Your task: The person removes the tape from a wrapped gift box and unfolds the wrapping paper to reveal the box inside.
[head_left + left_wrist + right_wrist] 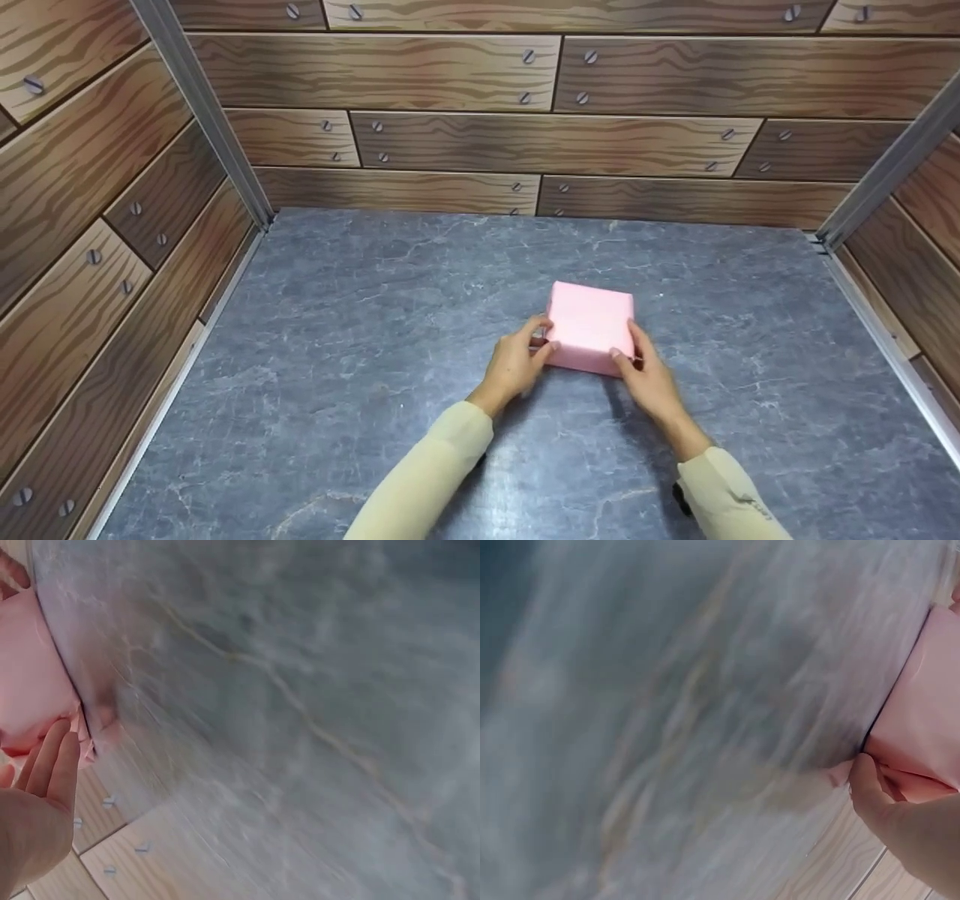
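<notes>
The step in hand appears to be the handling of a pink box [592, 322] with both hands, and I judge that the hold is already made. The box is on the grey marbled table [337, 337], somewhat right of the middle, well apart from the wood-patterned back wall [465, 142]. The left hand [514, 364] pinches its near left corner, with the thumb at the near face and the forefinger at the left side. The right hand [651, 379] grips the opposite near corner in a similar way, the thumb in front and the fingers along the right side. In the right wrist view, folded wrapping [922, 784] shows at that end. The lower edge is partly hidden, so I cannot say with certainty whether the box rests fully on the table or is slightly raised. The next move, in my judgement, calls for equal pressure from the two sides, because both grips are near the front and the far part could tip or turn if one hand loosens first.
</notes>
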Action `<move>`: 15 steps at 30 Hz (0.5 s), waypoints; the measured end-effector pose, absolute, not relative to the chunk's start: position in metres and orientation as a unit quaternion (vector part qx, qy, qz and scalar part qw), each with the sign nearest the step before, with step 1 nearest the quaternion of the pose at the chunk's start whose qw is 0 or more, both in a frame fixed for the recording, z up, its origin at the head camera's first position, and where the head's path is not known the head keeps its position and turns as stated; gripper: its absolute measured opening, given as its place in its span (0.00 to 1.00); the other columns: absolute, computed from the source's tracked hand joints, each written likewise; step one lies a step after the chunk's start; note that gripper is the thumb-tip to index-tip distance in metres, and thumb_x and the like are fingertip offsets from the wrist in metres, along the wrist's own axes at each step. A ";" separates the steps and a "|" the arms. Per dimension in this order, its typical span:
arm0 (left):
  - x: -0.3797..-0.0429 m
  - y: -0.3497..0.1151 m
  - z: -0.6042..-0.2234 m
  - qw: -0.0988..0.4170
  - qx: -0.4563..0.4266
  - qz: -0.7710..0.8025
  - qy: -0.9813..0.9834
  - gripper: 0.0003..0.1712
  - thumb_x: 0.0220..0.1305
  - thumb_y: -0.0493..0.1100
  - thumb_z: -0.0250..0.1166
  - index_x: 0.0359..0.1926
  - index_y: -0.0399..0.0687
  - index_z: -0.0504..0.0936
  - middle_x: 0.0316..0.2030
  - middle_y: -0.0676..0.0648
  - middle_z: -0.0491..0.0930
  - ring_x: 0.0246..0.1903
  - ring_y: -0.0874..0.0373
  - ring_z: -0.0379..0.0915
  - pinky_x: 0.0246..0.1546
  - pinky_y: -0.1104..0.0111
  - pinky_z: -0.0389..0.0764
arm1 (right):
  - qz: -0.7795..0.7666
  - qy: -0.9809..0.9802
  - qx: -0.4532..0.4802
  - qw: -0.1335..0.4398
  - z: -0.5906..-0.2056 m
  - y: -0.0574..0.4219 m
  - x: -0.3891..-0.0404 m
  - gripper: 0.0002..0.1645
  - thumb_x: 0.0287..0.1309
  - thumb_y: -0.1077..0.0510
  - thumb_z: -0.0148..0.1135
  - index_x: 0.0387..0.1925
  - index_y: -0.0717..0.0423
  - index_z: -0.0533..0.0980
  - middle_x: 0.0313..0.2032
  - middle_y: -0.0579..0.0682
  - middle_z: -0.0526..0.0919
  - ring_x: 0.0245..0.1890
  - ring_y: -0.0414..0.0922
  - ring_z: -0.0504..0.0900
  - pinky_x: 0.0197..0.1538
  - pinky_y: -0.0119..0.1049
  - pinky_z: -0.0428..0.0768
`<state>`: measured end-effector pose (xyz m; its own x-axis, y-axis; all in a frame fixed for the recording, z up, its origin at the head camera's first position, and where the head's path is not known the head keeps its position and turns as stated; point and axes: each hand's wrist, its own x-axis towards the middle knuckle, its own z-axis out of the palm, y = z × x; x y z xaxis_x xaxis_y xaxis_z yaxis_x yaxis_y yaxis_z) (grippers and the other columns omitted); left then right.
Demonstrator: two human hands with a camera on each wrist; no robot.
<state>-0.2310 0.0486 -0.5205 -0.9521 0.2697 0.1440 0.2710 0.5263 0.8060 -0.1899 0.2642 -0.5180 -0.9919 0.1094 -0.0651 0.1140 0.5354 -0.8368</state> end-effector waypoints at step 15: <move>-0.213 0.010 -0.521 -0.006 -0.184 -0.472 -0.862 0.17 0.65 0.47 0.64 0.53 0.53 0.75 0.47 0.39 0.85 0.44 0.54 0.85 0.44 0.66 0.84 | -0.517 0.853 0.075 0.026 -0.518 0.242 -0.177 0.38 0.66 0.52 0.59 0.73 0.51 0.55 0.52 0.64 0.73 0.47 0.49 0.77 0.38 0.28 0.76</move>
